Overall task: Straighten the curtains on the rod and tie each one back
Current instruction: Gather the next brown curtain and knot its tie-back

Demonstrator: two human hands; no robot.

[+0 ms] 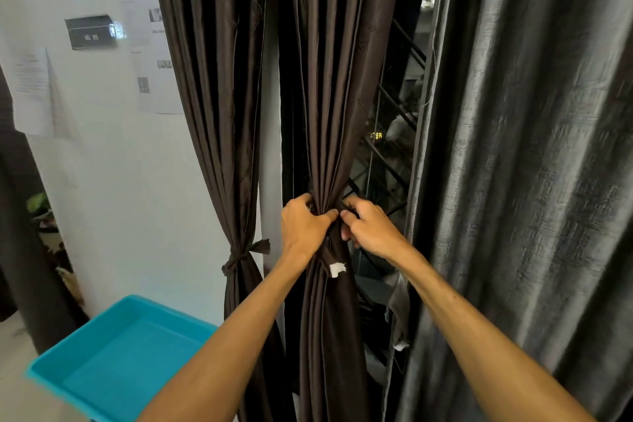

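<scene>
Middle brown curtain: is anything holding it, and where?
The left hand and right hand grip the middle brown curtain at its gathered waist, above the white tag.

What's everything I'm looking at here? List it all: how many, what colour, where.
tied brown curtain: one, dark brown, left of centre, held low by a fabric tie
middle brown curtain: one, dark brown, centre, bunched at the hands
white tag: one, white, just below the hands
grey curtain: one, grey, right, hanging loose
window grille: one, dark bars, behind the gap between the middle and grey curtains
plastic tub: one, turquoise, lower left
papers: several, white, on the left wall
wall plaque: one, black, upper left
left hand: grips the bunched curtain's left side
right hand: grips its right side
</scene>
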